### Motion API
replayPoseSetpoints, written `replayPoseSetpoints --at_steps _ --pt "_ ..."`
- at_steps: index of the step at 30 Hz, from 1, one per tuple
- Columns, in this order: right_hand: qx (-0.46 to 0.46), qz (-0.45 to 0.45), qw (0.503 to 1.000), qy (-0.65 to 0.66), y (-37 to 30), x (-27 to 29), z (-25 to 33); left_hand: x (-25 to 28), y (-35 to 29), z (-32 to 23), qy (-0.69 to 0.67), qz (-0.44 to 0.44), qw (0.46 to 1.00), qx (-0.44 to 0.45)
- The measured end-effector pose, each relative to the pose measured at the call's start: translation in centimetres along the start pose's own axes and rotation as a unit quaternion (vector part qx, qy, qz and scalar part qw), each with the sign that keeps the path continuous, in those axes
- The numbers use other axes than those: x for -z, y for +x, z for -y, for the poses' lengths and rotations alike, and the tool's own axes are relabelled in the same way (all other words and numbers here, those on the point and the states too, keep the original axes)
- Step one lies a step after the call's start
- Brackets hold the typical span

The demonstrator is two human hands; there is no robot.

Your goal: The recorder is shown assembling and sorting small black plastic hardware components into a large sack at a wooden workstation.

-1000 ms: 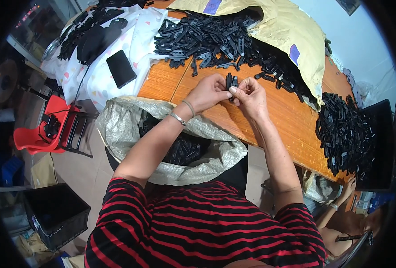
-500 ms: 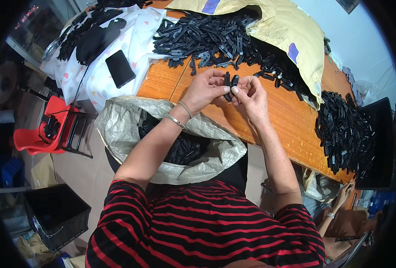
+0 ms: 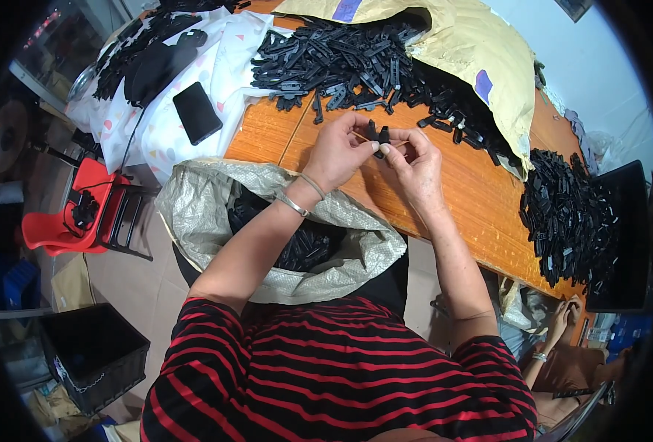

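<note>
Both hands meet over the wooden table [image 3: 267, 140], each pinching a small black plastic part. My left hand [image 3: 341, 153] closes thumb and fingers on a slim black plastic part [image 3: 372, 131]. Against it, my right hand [image 3: 416, 160] grips a second black plastic part [image 3: 385, 135]; the two pieces touch or nearly touch, and the fingertips hide where they meet. Just beyond my hands spreads a heap of long black plastic parts [image 3: 341, 62]. Below my left forearm an open woven sack [image 3: 201, 199] holds many black pieces [image 3: 308, 247].
A yellow paper sack [image 3: 466, 44] spills smaller black parts at the back. Another pile [image 3: 566, 221] lies at the right beside a black tray [image 3: 625, 236], near a co-worker's hand [image 3: 562, 317]. Left are a phone [image 3: 197, 113], a red chair [image 3: 79, 214] and a black crate [image 3: 94, 357].
The two black parts have tilted apart at the top into a V shape between my fingertips. My right fingers have curled a little. The co-worker's hand has shifted slightly.
</note>
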State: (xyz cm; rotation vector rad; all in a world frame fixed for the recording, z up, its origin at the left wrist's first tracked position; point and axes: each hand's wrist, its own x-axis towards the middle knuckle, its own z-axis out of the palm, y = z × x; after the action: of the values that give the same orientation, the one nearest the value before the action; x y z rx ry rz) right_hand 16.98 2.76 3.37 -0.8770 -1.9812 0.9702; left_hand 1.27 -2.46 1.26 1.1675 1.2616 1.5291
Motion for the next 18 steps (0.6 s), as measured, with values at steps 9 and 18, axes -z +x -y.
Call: replayPoseSetpoints --at_steps 9,18 --pt "0.113 -0.064 0.990 -0.057 -0.2 -0.5 0.1 -1.7 -1.5 -1.2 -0.062 -0.035 0.994 -0.083" --pt "0.036 -0.055 0.998 -0.007 -0.6 -0.7 1.7 -1.9 -2.3 -1.3 0.058 -0.095 0.983 -0.149"
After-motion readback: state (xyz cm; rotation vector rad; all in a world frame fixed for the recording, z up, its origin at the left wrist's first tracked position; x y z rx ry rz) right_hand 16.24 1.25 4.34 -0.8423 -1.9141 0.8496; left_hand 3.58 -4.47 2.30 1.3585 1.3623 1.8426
